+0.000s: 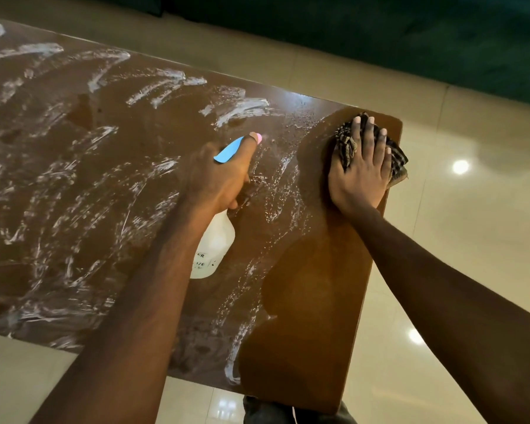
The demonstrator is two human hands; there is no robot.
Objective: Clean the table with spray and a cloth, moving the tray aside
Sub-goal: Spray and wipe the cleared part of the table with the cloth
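Brown desk [312,286] on a glossy tiled floor [471,240], smeared with white foam streaks [58,179] from 9 to 12 o'clock.
Left hand [218,179] near the centre grips the white spray bottle [213,243], fingers curled round its neck, one lying along the blue trigger [227,151]. Right hand [361,169] at 2 o'clock presses the striped cloth [346,142] onto the desk's corner, fingers straight and spread.
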